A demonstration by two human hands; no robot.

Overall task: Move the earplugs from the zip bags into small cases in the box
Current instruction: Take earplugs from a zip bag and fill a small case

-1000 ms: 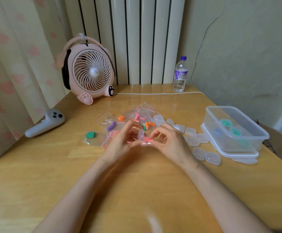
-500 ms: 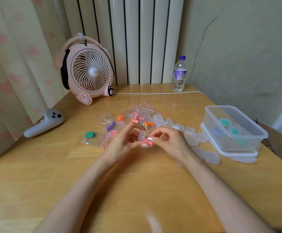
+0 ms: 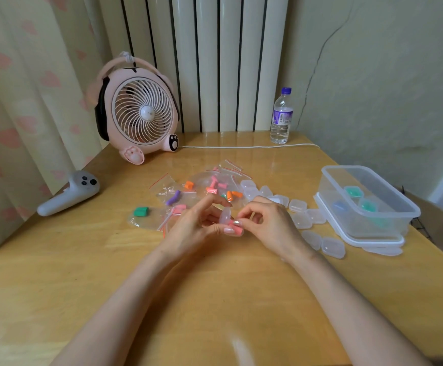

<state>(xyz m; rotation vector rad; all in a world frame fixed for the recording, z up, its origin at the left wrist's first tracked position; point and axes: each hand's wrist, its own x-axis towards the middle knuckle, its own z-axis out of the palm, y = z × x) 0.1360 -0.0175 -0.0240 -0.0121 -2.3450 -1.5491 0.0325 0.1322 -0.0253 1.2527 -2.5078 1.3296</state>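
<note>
My left hand (image 3: 194, 228) holds a small clear case (image 3: 225, 215) with its lid up, over the table's middle. My right hand (image 3: 267, 223) pinches a pink earplug (image 3: 237, 228) at the case's lower half. Behind my hands lie several zip bags (image 3: 207, 186) with orange, pink, purple and green earplugs. A green earplug (image 3: 141, 211) lies in a bag at the left. Several empty small cases (image 3: 298, 206) are scattered to the right. The clear box (image 3: 368, 204) at the right holds cases with green and blue earplugs.
A pink desk fan (image 3: 138, 114) stands at the back left, its white cable running along the wall. A water bottle (image 3: 281, 116) stands at the back. A grey controller (image 3: 69, 192) lies at the left edge. The box sits on its lid (image 3: 373, 241).
My right hand's fingers have closed in toward the case, pressing the pink earplug at it. My left hand has stayed in place holding the case.
</note>
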